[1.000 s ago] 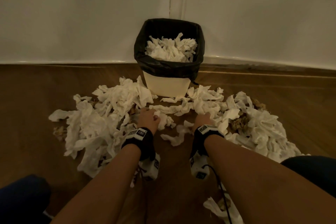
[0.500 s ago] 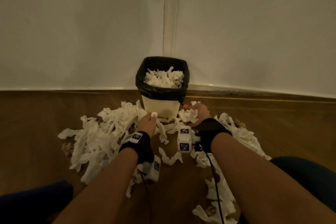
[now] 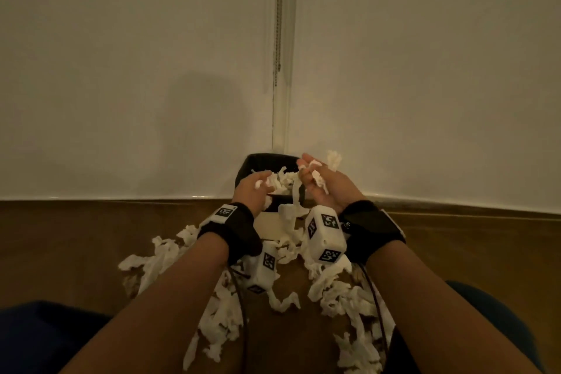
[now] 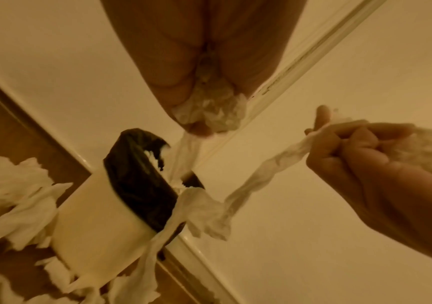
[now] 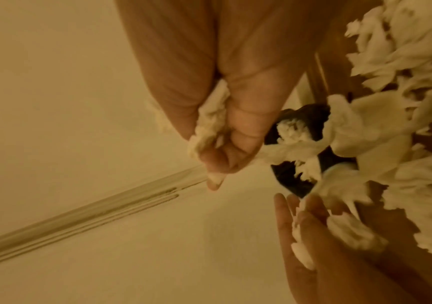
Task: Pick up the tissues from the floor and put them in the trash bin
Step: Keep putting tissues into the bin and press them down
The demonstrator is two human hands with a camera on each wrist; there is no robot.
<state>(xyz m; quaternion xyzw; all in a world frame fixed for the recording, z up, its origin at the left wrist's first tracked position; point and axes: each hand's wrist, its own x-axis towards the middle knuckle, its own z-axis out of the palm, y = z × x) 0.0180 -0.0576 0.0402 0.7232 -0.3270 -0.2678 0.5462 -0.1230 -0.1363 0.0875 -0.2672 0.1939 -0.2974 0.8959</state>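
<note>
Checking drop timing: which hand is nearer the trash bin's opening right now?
Left, by a little. The left hand holds tissue directly over the trash bin opening. The right hand grips its tissue strip higher, above the bin's right rim.

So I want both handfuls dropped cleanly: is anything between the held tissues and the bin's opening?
Nothing visible blocks the drop. The left hand and right hand hold tissues at the trash bin, which has no lid. The bin is already heaped with tissues, and a long strip trails from the right grip over the rim.
</note>
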